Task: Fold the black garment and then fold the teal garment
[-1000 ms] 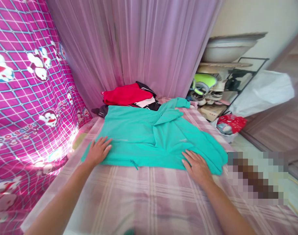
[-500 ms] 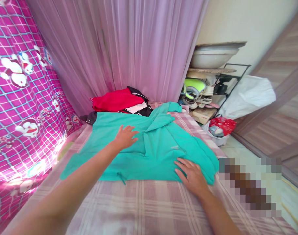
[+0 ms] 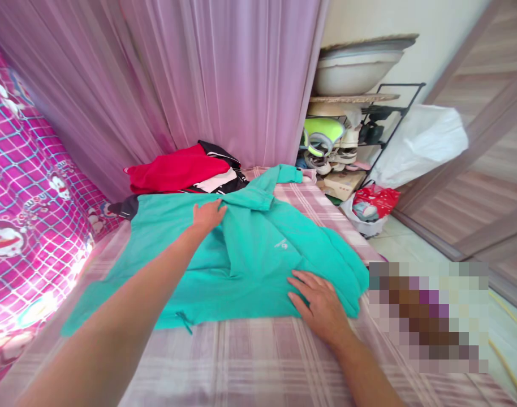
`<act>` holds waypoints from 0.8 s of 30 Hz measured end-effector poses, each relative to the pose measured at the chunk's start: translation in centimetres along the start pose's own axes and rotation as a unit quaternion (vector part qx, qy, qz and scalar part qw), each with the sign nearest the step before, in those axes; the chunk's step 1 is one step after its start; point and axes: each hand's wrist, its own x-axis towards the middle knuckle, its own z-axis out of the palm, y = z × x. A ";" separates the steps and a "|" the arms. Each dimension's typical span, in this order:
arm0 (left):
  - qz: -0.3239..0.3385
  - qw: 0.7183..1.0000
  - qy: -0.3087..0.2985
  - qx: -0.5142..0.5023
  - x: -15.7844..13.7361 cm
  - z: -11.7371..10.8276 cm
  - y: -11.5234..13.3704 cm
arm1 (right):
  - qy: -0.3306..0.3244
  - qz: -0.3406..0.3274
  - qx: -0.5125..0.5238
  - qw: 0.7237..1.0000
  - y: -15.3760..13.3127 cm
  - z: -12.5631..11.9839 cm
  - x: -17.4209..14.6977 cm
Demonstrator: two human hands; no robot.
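Resting with the right hand (image 3: pixel 318 299) palm down on the near right part of the turquoise jacket (image 3: pixel 258 265), fingers spread, grasping nothing, probably to keep the thin cloth flat and steady. Reaching with the left hand (image 3: pixel 210 215) to the far middle, beside a bent sleeve (image 3: pixel 250 195); cannot tell whether pinching or merely touching it. Likely stretched out so far because of that sleeve. Spread wide over the checked cover (image 3: pixel 250 364), just nearer than the red garment (image 3: pixel 173 169). Looks soft and creased across the middle, with a white logo (image 3: pixel 280 244) right of centre and a drawstring (image 3: pixel 184 321) at the near edge.
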 end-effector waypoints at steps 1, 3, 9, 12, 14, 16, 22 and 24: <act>-0.019 1.000 -0.022 0.007 -0.3 -0.1 -1.0 | 0.001 0.001 0.001 1.000 0.0 0.0 0.0; -0.030 0.998 -0.044 0.023 -1.0 -0.2 -2.7 | 0.004 0.002 0.000 1.000 0.0 0.1 0.0; 0.061 0.991 0.079 0.092 -1.4 -0.6 -1.8 | 0.006 0.003 -0.001 1.000 -0.1 0.1 0.1; 0.225 0.963 0.078 0.128 -0.2 0.0 1.0 | 0.000 -0.002 -0.002 1.000 0.0 0.1 0.1; 0.288 0.947 0.046 0.139 0.7 0.8 2.8 | -0.003 -0.002 -0.002 1.000 0.0 0.0 0.1; 0.275 0.953 0.025 0.121 1.7 1.4 4.1 | -0.003 0.004 -0.002 1.000 -0.1 0.0 0.1; 0.109 0.992 0.057 0.026 4.9 -0.8 3.0 | -0.011 0.013 0.007 1.000 -0.3 -0.2 0.2; 0.039 0.988 0.123 -0.087 6.0 -2.7 0.7 | -0.011 0.013 0.008 1.000 -0.2 -0.2 0.2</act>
